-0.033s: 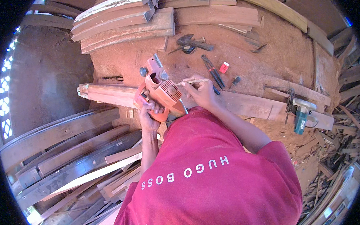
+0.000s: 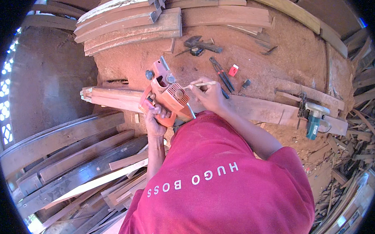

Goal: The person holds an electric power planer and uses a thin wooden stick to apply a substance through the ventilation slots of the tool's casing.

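Observation:
An orange electric hand planer (image 2: 171,96) is tilted in front of my body, its vented motor side turned up. My left hand (image 2: 156,116) is closed around its handle from below left. Between the pinched fingers of my right hand (image 2: 211,96) is a thin, pale stick (image 2: 205,83). The stick's tip end is close to the planer's vents; whether it touches them I cannot tell. On the planer's side a dark round knob (image 2: 149,75) sticks out. The planer's lower end is against or just above my red shirt (image 2: 227,172).
Beyond the planer lie a hammer (image 2: 202,45), long-handled pincers (image 2: 222,75) and a small red-and-white box (image 2: 233,70) on the sawdust-covered bench (image 2: 255,57). A green circular saw (image 2: 314,121) rests at right on a plank (image 2: 262,109). Stacked boards (image 2: 132,30) line the back; more timber (image 2: 87,154) fills the lower left.

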Motion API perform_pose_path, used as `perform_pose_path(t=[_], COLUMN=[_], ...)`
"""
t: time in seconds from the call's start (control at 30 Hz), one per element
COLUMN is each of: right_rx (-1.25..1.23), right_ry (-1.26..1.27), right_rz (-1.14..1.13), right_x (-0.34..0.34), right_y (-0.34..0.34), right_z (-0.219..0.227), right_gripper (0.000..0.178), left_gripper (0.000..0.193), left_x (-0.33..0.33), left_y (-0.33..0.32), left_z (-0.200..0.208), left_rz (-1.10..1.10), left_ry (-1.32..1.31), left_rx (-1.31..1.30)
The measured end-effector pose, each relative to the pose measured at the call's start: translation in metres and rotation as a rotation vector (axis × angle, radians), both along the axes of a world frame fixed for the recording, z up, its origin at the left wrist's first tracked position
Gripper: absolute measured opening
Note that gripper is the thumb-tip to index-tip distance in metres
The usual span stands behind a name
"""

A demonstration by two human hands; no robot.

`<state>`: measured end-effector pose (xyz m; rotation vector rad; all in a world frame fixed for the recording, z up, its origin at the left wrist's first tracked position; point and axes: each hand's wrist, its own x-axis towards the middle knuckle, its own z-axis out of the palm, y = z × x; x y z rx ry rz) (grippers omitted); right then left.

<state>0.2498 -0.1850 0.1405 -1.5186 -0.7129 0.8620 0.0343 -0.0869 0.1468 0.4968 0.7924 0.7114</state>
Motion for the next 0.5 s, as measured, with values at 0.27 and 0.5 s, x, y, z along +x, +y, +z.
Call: perform_pose_path(t=[0.27, 0.5], right_rx=[-0.026, -0.393], right_ry=[-0.221, -0.297], right_rz=[-0.297, -0.535], right_x=[0.080, 0.147], right_y=[-0.027, -0.113], right_z=[0.045, -0.022], right_gripper=[0.013, 0.013], left_gripper=[0.039, 0.023], left_x=[0.014, 0.035], left_y=[0.009, 0.039], left_z=[0.013, 0.018], left_rz=[0.062, 0.144], left_ry=[0.166, 0.348], left_rx=[0.079, 0.151])
